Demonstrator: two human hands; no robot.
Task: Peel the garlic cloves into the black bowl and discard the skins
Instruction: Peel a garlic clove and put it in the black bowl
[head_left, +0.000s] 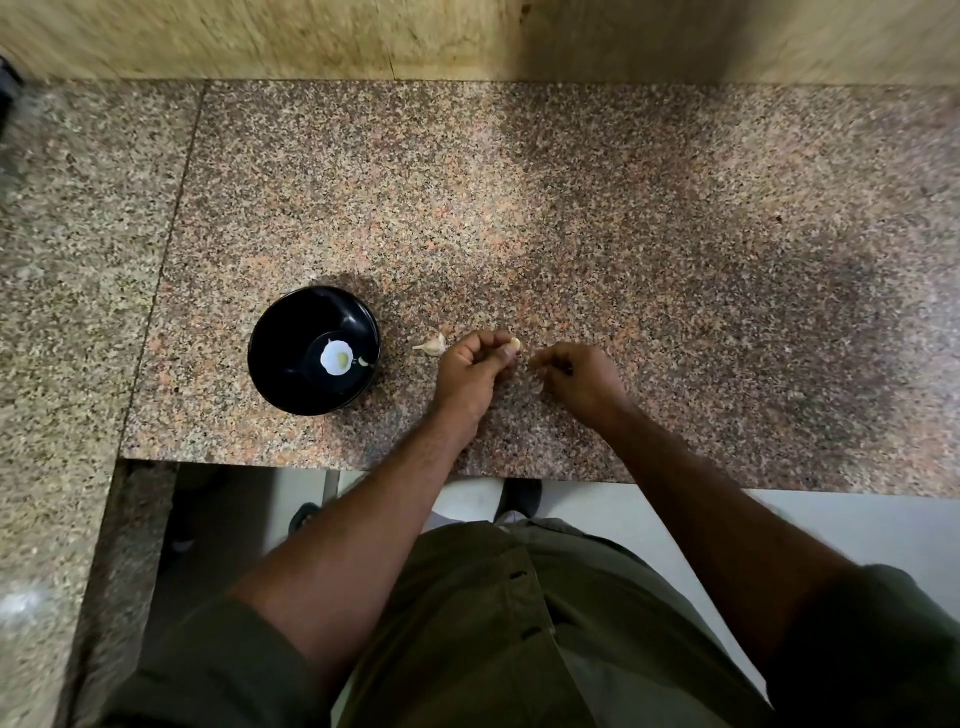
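Granite surface: speckled pink-and-grey stone countertop (571, 234), with a beige stone wall behind it.
Vessel: round glossy black bowl (314, 351), standing on the counter to the left of both hands, well clear of the front edge.
Vessel contents: one small pale peeled garlic clove (364, 362) on the bowl floor, beside a bright white glare spot; nothing else made out inside.
Item in hand: small cream-coloured garlic clove (515, 343), pinched at the fingertips of the left hand (475, 366); only its tip shows, so its long axis cannot be told.
Left hand, grip: fingers curled, thumb and forefinger closed on the clove.
Right hand (576, 376), grip: fingers curled inward just beside the left hand, not touching it; whether they hold a scrap of skin is hidden.
Loose stock: pale unpeeled garlic piece with a pointed papery tail (432, 345), lying on the counter between bowl and left hand, tail pointing toward the bowl.
Key relation: held clove lies right of the bowl, with the loose piece between; the left hand is the nearer to the bowl, so the drop would fall to it, a leftward carry over the loose piece.
Stage, as judged: peeling of the held clove near its finish or just done; one clove banked, at least one piece outstanding.
Skins: no heap visible on the counter.
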